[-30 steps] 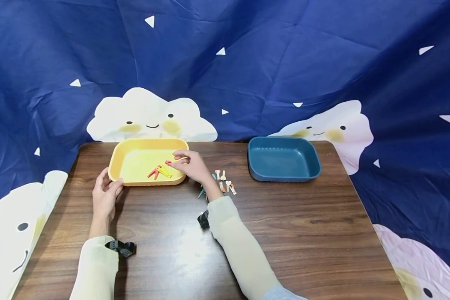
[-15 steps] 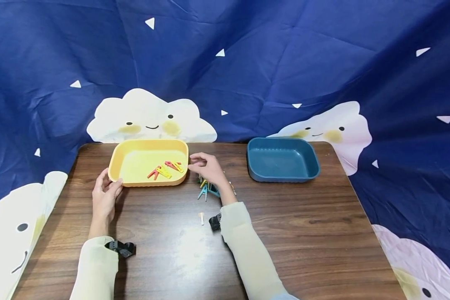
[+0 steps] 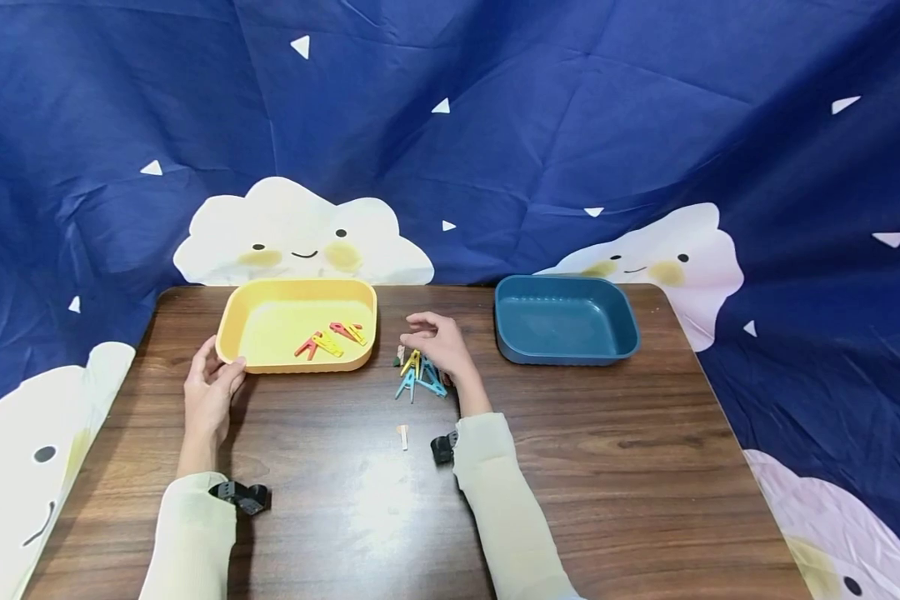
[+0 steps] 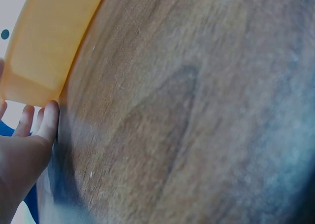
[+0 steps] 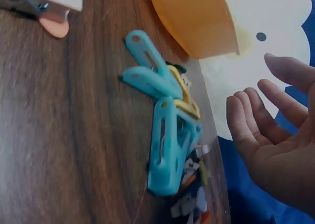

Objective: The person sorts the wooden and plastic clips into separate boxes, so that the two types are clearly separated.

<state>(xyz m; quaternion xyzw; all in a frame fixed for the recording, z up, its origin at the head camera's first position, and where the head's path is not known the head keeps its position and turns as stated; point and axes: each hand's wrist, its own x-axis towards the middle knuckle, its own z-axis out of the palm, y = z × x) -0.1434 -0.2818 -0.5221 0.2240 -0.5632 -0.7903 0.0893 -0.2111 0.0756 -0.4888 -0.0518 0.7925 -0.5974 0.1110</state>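
At the near left corner of the yellow tray [image 3: 228, 337], my left hand [image 3: 210, 392] holds on, with the thumb at the front wall and the fingers along the left side. Red clothespins [image 3: 307, 346] and yellow clothespins [image 3: 328, 344] lie inside that tray. My right hand [image 3: 442, 346] hovers over a small pile, fingers loosely bent and nothing between them. Blue clothespins [image 5: 165, 150] and a yellow clothespin [image 5: 184, 93] make up the pile's near part. Small decorated mini clothespins [image 5: 189, 204] lie behind them, mostly hidden by the hand in the head view.
A dark blue tray [image 3: 567, 360] stands at the back right of the wooden table [image 3: 607, 467]. One small wooden clothespin [image 3: 403, 437] lies apart, nearer the front. A blue cloth with clouds [image 3: 495, 125] hangs behind the table.
My right hand has let go of a red clothespin inside the yellow tray and withdrawn right, over the pile. My left hand stays at the tray corner.
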